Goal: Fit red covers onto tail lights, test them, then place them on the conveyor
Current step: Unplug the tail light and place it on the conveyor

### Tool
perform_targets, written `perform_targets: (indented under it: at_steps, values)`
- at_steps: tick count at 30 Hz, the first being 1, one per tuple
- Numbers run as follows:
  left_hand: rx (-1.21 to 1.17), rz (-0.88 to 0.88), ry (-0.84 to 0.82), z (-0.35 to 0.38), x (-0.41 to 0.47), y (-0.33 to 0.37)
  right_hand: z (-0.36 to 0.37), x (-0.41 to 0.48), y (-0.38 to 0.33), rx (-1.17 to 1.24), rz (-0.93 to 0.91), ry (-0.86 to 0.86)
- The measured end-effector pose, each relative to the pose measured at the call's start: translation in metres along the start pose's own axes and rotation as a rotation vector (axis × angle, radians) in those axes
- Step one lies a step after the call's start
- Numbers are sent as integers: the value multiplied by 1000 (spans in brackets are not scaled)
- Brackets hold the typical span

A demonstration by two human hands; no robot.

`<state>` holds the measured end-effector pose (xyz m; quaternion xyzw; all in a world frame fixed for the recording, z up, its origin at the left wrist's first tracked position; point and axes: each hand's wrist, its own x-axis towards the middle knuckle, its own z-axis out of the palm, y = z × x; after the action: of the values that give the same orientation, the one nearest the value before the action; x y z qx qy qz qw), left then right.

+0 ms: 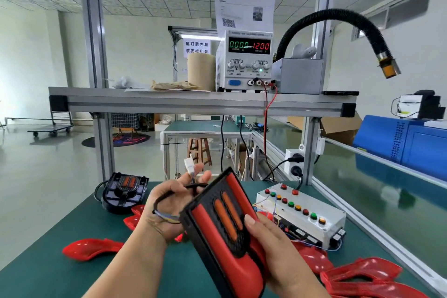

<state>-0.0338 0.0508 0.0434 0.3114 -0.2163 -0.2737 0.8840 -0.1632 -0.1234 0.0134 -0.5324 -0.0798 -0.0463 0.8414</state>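
factory assembly line: aluminium-frame workbench (pixel 203 101), bench power supply (pixel 246 60), conveyor (pixel 387 191).

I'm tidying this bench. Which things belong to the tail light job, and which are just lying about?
Job: tail light in right hand, white connector in left hand, loose red covers, second tail light, test box, power supply.
Lying about: paper roll, black hose, wooden stool.

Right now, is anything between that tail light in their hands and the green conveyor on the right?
Yes. The white button box stands on the table right of the tail light, between it and the conveyor; loose red covers lie there too. Lifting over them looks possible.
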Motion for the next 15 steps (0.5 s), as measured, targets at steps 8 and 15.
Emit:
perform_targets:
  at_steps: [8, 15]
  values:
    - [702, 141, 118, 1, -12, -42, -1, 23, 14, -170, -36, 496]
    - [239, 13, 256, 7, -15, -84, -5, 29, 28, -542, 30, 829]
